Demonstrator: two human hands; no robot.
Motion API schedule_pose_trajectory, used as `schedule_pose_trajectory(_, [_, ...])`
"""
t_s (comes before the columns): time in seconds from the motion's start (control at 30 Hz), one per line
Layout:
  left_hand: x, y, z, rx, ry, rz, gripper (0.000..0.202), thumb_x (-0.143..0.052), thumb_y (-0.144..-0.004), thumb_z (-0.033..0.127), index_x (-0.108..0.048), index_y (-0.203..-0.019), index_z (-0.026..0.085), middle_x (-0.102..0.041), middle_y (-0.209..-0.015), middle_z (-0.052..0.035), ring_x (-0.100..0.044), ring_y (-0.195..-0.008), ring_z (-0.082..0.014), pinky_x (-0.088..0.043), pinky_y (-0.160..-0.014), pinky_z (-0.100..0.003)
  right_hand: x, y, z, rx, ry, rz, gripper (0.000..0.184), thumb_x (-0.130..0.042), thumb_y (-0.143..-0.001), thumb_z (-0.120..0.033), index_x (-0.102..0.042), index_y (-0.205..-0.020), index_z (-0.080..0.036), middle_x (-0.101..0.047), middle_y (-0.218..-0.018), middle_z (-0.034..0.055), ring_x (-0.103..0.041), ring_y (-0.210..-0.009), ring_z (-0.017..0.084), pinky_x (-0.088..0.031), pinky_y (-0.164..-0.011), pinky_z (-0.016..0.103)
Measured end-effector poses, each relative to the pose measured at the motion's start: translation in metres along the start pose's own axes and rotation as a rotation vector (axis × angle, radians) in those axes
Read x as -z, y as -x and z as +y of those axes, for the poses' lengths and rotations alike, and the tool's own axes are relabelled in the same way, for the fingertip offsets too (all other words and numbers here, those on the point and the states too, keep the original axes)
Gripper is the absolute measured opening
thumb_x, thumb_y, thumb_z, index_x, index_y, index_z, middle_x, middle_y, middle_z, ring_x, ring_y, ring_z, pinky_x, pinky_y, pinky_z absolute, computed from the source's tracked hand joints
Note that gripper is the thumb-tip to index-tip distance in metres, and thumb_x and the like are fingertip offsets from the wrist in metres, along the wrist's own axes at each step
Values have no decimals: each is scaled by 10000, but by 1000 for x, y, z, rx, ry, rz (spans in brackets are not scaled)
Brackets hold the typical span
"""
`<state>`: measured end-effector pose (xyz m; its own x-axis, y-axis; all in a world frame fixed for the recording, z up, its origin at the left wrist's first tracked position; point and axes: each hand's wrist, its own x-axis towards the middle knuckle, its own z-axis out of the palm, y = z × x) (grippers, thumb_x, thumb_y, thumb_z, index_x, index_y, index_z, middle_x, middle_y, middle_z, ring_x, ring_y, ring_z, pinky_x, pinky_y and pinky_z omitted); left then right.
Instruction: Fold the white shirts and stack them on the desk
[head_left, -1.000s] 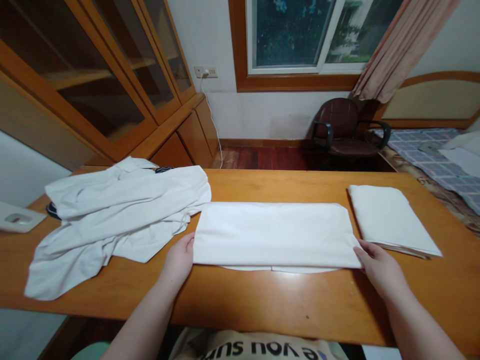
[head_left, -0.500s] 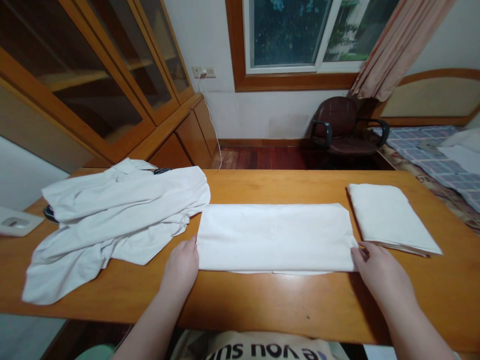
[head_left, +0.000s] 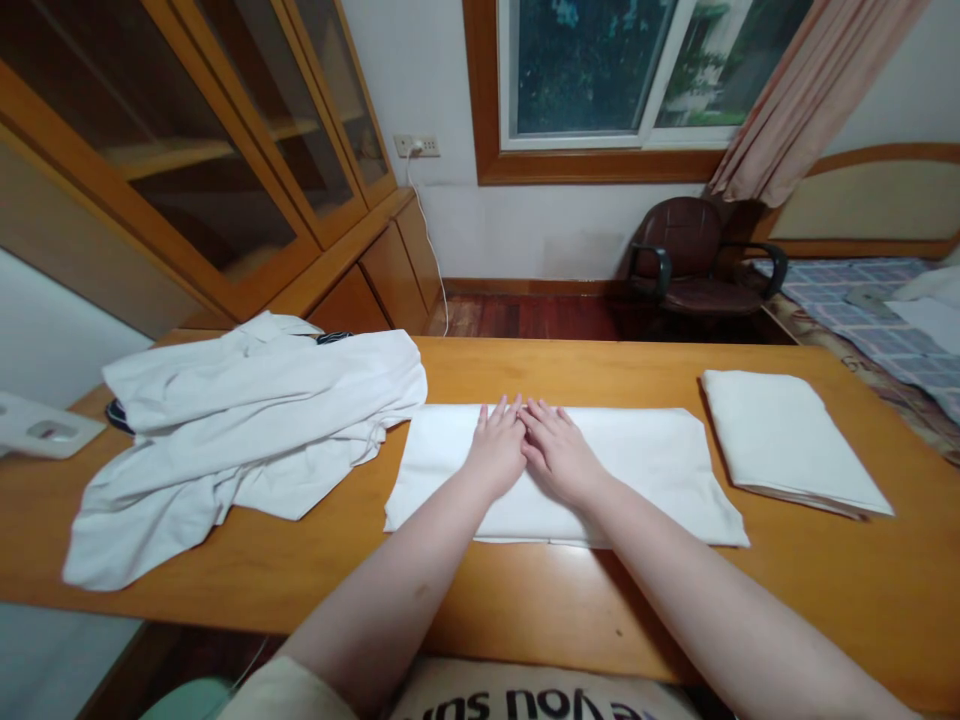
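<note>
On the counter [head_left: 562, 368], the folded white cloth [head_left: 536, 512] lies under the left hand [head_left: 498, 448] and right hand [head_left: 561, 452], both open, palms down, side by side; smoothing probably wants even pressure outward, without nudging the crumpled cloth [head_left: 255, 420] beside it.

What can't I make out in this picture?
Head view:
The folded cloth under the left hand and right hand: they cover it.
The dark striped piece: partly hidden by the crumpled cloth.
The lettering: cut by the bottom edge.
The white object: cut by the left edge.
</note>
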<state>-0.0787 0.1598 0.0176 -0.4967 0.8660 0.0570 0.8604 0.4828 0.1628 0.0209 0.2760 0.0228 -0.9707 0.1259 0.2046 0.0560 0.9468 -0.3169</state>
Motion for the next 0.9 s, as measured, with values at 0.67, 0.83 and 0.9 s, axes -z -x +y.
schedule_pose_trajectory(0.67, [-15, 9, -76, 217, -124, 51, 539, -311, -942, 402, -358, -1421, 160, -345, -1475, -117, -291, -1365, -270, -223, -1112, -428, -6, 29, 87, -379, 345, -54, 660, -246, -926, -550, -309, -1449, -152, -302, -1494, 99, -244, -1378, 257, -192, -1112, 441])
schedule_pose_trajectory(0.83, [-13, 17, -85, 232, -142, 52, 535, -307, -942, 390, -350, -1425, 164, -349, -1472, -119, -303, -1360, -270, -229, -1107, -443, 6, 52, 123, -481, 391, -52, 691, -216, -927, -548, -300, -1446, -99, -335, -1475, 128, -268, -1368, 250, -219, -1104, 432])
schedule_pose_trajectory(0.9, [-14, 20, -89, 248, -134, 43, 539, -302, -942, 386, -338, -1430, 159, -346, -1474, -113, -286, -1368, -265, -226, -1111, -442, 10, 60, 132, -492, 401, -60, 692, -225, -927, -545, -300, -1444, -91, -342, -1471, 130, -268, -1368, 248, -210, -1110, 432])
